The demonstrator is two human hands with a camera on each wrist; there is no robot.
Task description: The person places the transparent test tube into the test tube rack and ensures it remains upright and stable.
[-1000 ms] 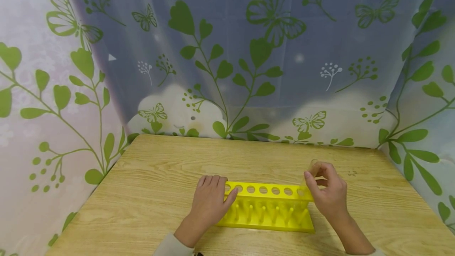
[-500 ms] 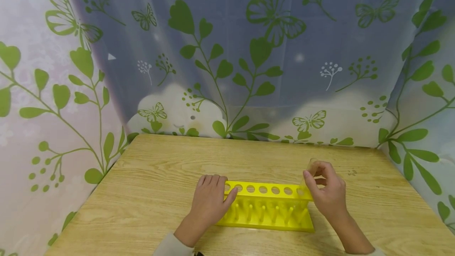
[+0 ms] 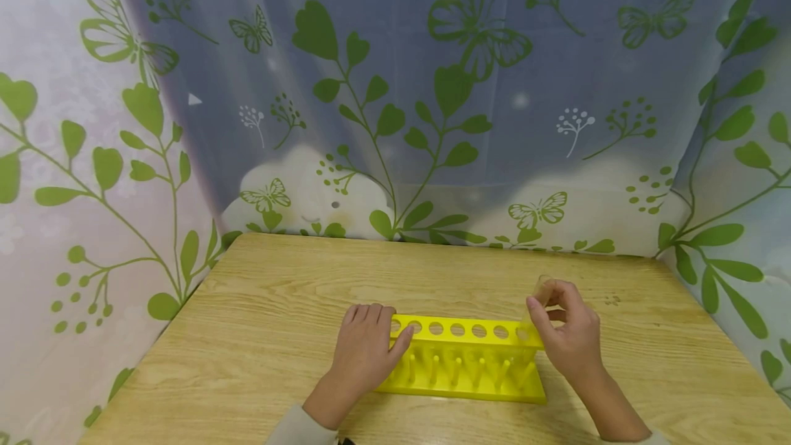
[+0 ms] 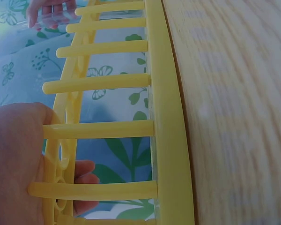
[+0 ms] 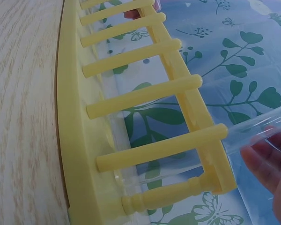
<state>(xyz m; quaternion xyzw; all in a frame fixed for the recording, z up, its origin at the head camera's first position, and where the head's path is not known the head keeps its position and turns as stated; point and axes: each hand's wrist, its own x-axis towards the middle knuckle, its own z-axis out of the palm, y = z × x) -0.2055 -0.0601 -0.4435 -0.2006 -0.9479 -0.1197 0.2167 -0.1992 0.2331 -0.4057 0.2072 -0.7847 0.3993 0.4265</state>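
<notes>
A yellow test tube rack (image 3: pixel 463 395) stands upright on the table, with a row of round holes on top and pegs behind its base edge. My left hand (image 3: pixel 367 349) grips the rack's left end; in the left wrist view its fingertips (image 4: pixel 86 180) show behind the top bar. At the opposite end, my right hand (image 3: pixel 571 332) pinches a clear test tube (image 3: pixel 544 286) near its upper part. The right wrist view shows this test tube (image 5: pixel 262 123) passing down through the end hole, its lower part inside the rack. Pegs partly hide it.
The wood-grain table (image 3: pixel 278 280) extends around the rack. A patterned curtain (image 3: pixel 395 122) with green leaves and butterflies hangs behind the table's far edge and along both sides. A small dark mark (image 3: pixel 612 301) lies on the tabletop right of the right hand.
</notes>
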